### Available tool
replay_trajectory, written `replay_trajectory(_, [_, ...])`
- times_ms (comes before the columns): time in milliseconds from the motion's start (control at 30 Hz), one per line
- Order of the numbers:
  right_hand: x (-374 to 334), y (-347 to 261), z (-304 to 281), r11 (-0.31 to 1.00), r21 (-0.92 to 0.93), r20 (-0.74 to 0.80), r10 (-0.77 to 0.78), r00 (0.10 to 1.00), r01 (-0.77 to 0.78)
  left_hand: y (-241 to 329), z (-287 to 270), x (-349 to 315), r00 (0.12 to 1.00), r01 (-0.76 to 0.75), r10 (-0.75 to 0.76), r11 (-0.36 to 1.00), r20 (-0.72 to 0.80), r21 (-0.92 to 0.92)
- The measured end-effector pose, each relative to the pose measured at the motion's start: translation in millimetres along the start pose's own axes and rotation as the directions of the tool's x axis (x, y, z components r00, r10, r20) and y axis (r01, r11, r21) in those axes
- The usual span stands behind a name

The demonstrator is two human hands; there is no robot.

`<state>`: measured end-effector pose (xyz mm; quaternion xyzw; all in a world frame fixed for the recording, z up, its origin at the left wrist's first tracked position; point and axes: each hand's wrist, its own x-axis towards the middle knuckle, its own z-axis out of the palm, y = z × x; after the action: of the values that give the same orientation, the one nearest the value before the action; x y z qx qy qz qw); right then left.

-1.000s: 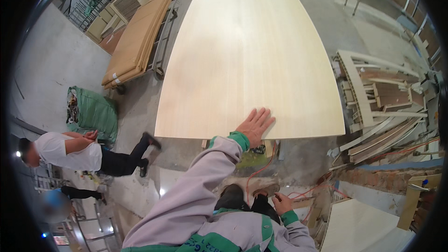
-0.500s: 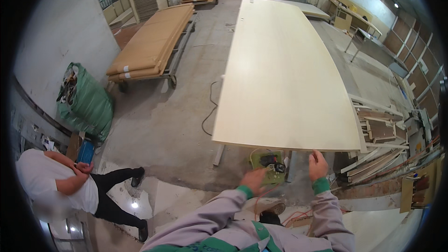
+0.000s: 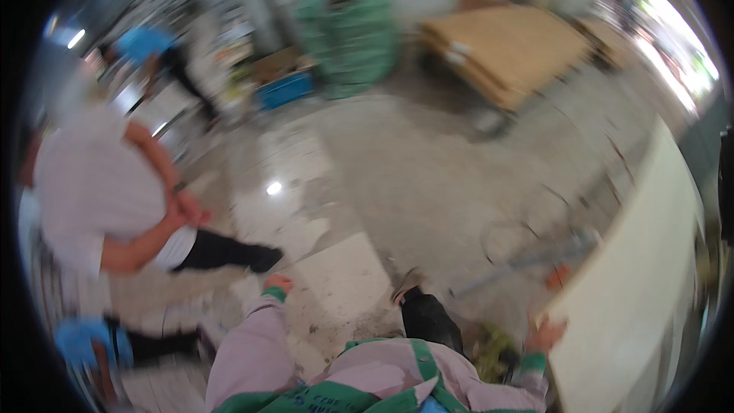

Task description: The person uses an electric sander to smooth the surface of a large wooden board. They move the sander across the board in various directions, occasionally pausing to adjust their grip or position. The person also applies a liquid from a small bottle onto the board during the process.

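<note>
My right hand [image 3: 547, 334] is at the near edge of a large pale board [image 3: 638, 252], fingers stretched out and apart, seeming to touch the edge. The board runs away from me along the right side of the view, raised above the floor. My left hand [image 3: 279, 283] hangs out to the left over the floor, its fingers curled in, with nothing visible in it. The picture is smeared by motion, so finger detail is soft.
A person in a white shirt [image 3: 115, 183] stands close on my left. Two people in blue, one farther back [image 3: 145, 46] and one lower left [image 3: 92, 340], are also there. Beyond are a blue box [image 3: 285, 92], a green sack [image 3: 348, 38] and brown sheets [image 3: 508, 50] on a cart.
My view has swung left, so the board now lies at the right. My left hand has moved away to the left; my right hand stays by the board's edge, fingers now spread.
</note>
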<state>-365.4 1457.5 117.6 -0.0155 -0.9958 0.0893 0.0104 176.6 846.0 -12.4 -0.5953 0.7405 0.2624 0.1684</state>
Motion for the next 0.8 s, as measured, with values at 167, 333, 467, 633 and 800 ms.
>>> replay_trajectory(167, [66, -119, 29, 0.886, 0.455, 0.030, -0.109, 0.994, 0.084, 7, 74, -82, 0.909, 0.039, -0.187, 0.927, 0.372, 0.373])
replay_trajectory(333, [146, -276, 24, 0.868, 0.482, 0.329, -0.304, 0.894, 0.118, 117, 108, -124, 0.853, 0.231, -0.258, 0.966, 0.454, 0.115])
replay_trajectory(467, [211, -409, 13, 0.644, 0.659, 0.249, -0.674, 0.695, 0.389, 233, 61, -18, 0.943, 0.176, -0.142, 0.981, 0.301, -0.086])
replay_trajectory(633, [325, -545, -2, 0.506, 0.615, 0.155, -0.830, 0.536, 0.605, 360, -37, 130, 0.999, 0.007, -0.017, 0.939, -0.027, -0.344])
replay_trajectory(800, [442, -590, 31, 0.661, 0.523, 0.258, -0.725, 0.638, 0.539, 434, -62, 246, 0.981, -0.149, 0.117, 0.965, -0.153, -0.215])
